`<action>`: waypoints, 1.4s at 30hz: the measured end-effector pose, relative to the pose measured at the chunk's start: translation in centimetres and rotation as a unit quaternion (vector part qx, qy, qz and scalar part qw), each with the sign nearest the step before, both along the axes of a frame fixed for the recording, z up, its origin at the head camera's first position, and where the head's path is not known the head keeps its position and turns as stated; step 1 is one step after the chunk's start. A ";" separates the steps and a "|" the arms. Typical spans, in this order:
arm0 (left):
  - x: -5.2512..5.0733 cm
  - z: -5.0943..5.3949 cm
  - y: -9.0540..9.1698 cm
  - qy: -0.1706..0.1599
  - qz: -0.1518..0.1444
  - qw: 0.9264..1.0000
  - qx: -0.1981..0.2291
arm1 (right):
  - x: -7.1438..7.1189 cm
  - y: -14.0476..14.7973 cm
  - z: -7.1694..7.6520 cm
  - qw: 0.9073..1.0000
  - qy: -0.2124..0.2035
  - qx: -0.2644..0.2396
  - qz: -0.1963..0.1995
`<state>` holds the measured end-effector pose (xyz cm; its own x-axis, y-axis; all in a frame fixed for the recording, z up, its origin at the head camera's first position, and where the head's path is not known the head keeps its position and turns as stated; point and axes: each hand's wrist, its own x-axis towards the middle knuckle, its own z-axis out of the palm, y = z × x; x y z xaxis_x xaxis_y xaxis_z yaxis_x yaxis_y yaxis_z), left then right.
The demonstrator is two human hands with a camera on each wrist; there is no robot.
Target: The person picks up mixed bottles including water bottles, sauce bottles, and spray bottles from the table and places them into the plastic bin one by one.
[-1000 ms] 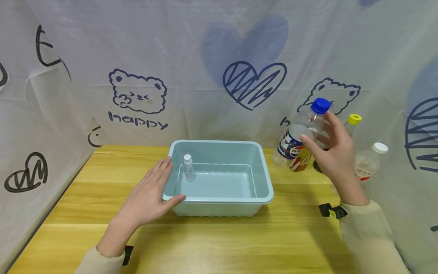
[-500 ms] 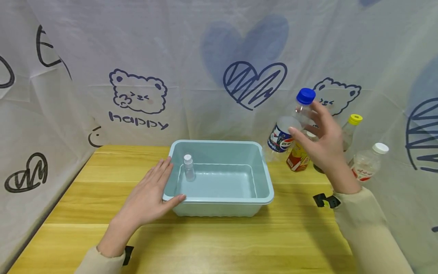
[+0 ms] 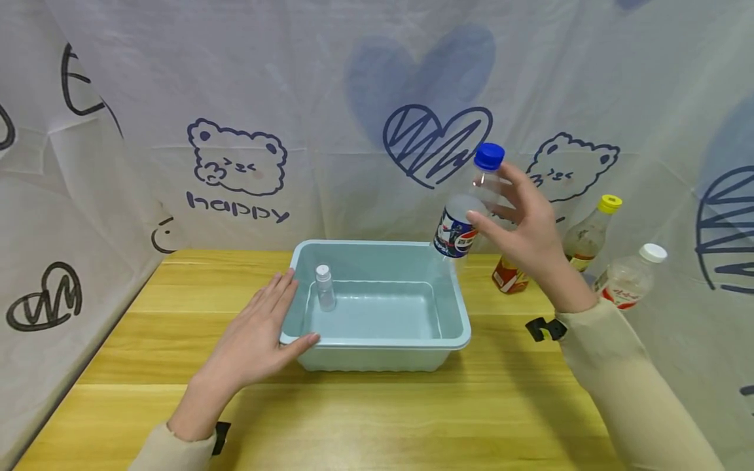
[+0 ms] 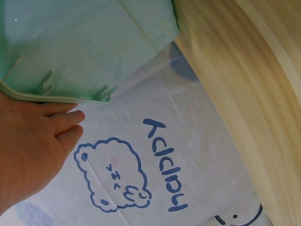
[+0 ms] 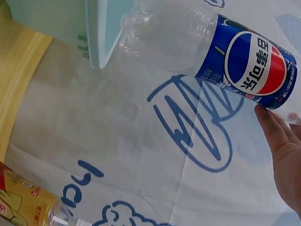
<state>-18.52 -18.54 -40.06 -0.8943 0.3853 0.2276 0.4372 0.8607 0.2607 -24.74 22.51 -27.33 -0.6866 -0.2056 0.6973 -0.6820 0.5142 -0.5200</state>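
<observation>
Tub (image 3: 377, 345) sits on the table (image 3: 365, 425), small bottle (image 3: 326, 292) inside at the left end. Left hand (image 3: 253, 337)'s on its left rim, right hand (image 3: 524, 226)'s got the Pepsi bottle (image 3: 456, 232) up by the back right corner. Further right: first bottle (image 3: 510, 277) (partly behind that hand), second bottle (image 3: 588, 237), then third bottle (image 3: 627, 284). Sheet (image 3: 336, 176) hangs behind everything.

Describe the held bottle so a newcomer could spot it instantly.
On the table sits a pale blue tub. Near its far right corner, the right hand holds a clear blue-labelled bottle. Its blue cap sets it apart from the yellow-capped bottle and white-capped bottle further right.
</observation>
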 end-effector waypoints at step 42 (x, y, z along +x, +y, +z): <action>0.0 0.0 0.0 0.004 -0.001 1.000 0.005 | -4.7 -11.2 -1.6 0.979 -0.084 0.052 0.179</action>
<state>-18.57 -18.54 -40.07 -0.8916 0.3847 0.2390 0.4411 0.8571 0.2661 -29.49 11.27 -28.90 -0.6597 -0.5189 0.5436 -0.7385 0.3136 -0.5969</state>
